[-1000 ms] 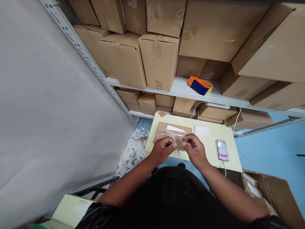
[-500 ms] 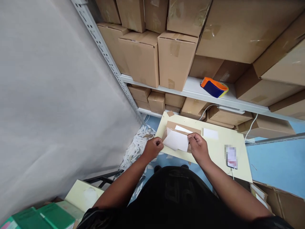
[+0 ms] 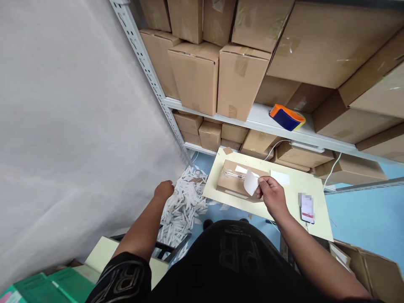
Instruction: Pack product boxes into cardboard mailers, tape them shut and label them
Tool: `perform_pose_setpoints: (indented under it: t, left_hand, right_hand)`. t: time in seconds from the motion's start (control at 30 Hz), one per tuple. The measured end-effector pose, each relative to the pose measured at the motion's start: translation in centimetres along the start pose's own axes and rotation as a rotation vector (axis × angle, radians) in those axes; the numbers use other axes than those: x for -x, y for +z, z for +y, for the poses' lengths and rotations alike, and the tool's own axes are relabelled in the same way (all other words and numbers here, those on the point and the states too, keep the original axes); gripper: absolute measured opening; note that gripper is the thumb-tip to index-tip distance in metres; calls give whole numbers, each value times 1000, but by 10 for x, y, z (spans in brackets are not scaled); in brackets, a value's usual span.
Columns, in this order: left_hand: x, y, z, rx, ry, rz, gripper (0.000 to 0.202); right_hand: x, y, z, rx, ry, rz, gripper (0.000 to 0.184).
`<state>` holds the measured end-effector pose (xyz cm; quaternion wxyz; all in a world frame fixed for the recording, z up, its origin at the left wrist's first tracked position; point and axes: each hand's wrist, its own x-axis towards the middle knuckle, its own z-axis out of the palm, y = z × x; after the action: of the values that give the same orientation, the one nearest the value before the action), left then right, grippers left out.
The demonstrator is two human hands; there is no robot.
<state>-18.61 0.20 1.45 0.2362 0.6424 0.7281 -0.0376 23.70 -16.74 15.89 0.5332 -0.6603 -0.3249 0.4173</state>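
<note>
The white label is pinched by one edge between the thumb and fingertips of the right hand and is held curled, directly over the near right part of a small cardboard box. Whether the label touches the box top cannot be told. The box lies flat beneath the grip on a pale yellow table; clear tape is seen along its lid and a white patch at its far edge.

Just beyond the grip, to its right, a second white sheet lies flat on the table. Further right of the grip a phone rests near the table edge, its face blurred.

The left hand is held well apart from the grip, off the table to the left, over a heap of white paper strips on the blue floor. Its fingers are curled – whether anything is held cannot be told.

Beyond the grip stands a metal shelf loaded with brown cartons – an orange and blue tape dispenser lies on it.
</note>
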Motion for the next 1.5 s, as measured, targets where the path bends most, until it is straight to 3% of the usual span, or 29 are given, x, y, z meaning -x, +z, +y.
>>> perform_pose_setpoints:
  t: [0.1, 0.2, 0.27, 0.4, 0.43, 0.53, 0.67, 0.77, 0.93, 1.07, 1.3, 1.5]
  left_hand:
    - [-2, 0, 20, 31, 40, 50, 26]
    - [19, 5, 67, 344, 173, 84, 30]
    - [46, 9, 108, 649, 254, -67, 34]
    - [102, 10, 187, 1123, 353, -567, 63]
    - [112, 8, 201, 1191, 352, -639, 67]
    - [127, 4, 229, 1212, 383, -619, 52]
    - [119, 5, 244, 1007, 454, -456, 28]
    - [106, 14, 254, 772, 514, -332, 33]
    - [83, 33, 266, 178, 688, 69, 41]
    - [68, 46, 268, -67, 725, 184, 35]
    - [54, 59, 262, -73, 667, 275, 28]
    - [47, 66, 249, -6, 913, 344, 42]
  right_hand:
    - [4, -3, 6, -46, -16, 37, 40]
    - [9, -6, 12, -58, -31, 81, 39]
    - [12, -7, 16, -16, -53, 118, 38]
    - [21, -12, 31, 136, -162, 204, 34]
    - [23, -13, 35, 175, -199, 223, 32]
    - [27, -16, 48, 253, -287, 257, 28]
    - [20, -21, 65, 282, -292, 267, 25]
    - [2, -24, 79, 310, -315, 283, 23]
    - [-39, -24, 102, 519, -451, 189, 20]
    - [-59, -17, 116, 760, -551, 112, 24]
    - [-61, -13, 123, 1116, -504, 77, 20]
    - [-61, -14, 118, 1104, -552, 45, 32]
